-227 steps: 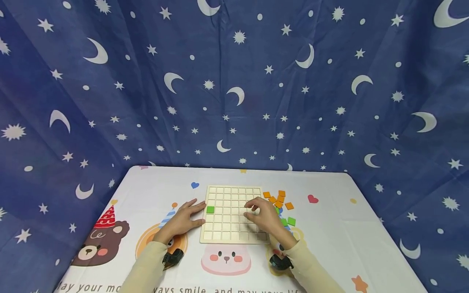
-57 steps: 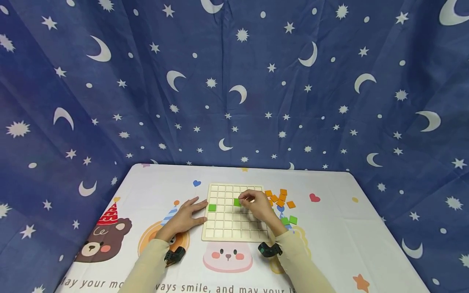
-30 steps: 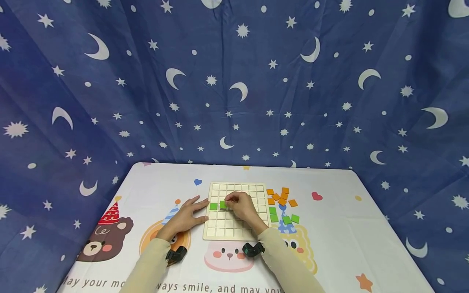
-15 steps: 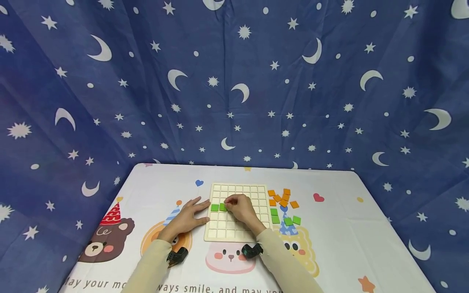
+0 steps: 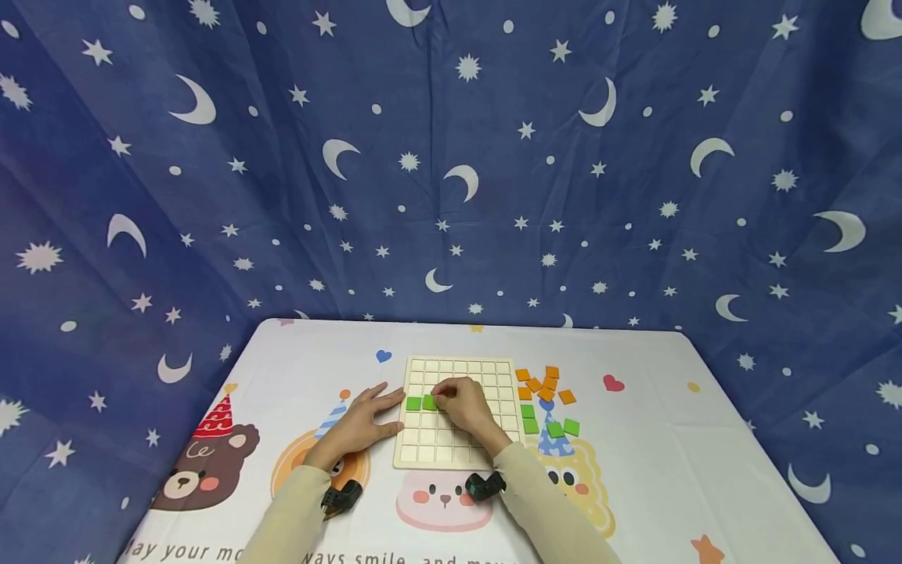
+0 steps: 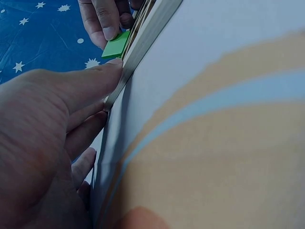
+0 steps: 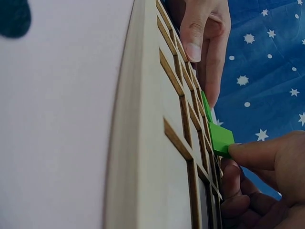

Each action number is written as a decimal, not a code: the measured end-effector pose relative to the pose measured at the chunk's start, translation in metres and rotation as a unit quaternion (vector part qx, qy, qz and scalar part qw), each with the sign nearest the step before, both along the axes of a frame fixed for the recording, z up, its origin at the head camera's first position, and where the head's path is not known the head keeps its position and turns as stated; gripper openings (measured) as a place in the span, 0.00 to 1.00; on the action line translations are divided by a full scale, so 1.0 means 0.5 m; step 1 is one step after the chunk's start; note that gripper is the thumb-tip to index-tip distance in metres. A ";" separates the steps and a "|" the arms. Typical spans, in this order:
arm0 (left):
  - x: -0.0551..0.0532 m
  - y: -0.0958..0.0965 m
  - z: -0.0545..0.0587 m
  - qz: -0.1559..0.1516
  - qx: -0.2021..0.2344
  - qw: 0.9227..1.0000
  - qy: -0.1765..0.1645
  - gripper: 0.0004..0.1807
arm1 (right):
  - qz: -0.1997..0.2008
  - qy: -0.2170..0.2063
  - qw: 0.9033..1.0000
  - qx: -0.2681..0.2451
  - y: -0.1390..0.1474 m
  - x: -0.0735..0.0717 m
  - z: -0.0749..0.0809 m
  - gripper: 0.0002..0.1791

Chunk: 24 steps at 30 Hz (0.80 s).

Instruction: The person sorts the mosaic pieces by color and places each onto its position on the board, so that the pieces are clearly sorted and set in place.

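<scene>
Head view: right hand [image 5: 465, 406] pinches a square green tile [image 5: 428, 403]; left hand [image 5: 358, 424], fingers extended, touches the gridded wooden board [image 5: 427, 453].

The pale square wooden grid board [image 5: 444, 437] lies midway between the left and right edges of the white tabletop [image 5: 655, 439], a green square tile [image 5: 413, 403] in its left column, a second tile [image 5: 428, 403] just right, in my right hand [image 5: 463, 403]. Past the board's right edge, orange square tiles [image 5: 550, 382] lie behind four loose green tiles [image 5: 555, 429].
</scene>
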<state>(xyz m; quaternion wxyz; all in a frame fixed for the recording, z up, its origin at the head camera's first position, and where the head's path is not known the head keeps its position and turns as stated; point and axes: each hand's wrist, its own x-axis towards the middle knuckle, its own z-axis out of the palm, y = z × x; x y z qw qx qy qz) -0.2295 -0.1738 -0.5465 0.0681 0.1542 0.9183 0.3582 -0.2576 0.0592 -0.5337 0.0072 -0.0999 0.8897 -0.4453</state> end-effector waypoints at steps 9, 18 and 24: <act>0.002 0.002 -0.001 0.000 0.000 1.000 0.006 0.35 | 0.001 0.003 1.000 0.015 -0.002 0.002 0.002 0.03; 0.002 0.001 0.002 0.001 0.004 1.000 0.003 0.35 | 0.017 0.001 0.999 0.032 -0.001 0.001 -0.004 0.03; 0.000 0.003 0.001 0.006 0.003 1.000 0.000 0.35 | 0.022 0.001 0.999 0.044 0.002 0.001 -0.004 0.04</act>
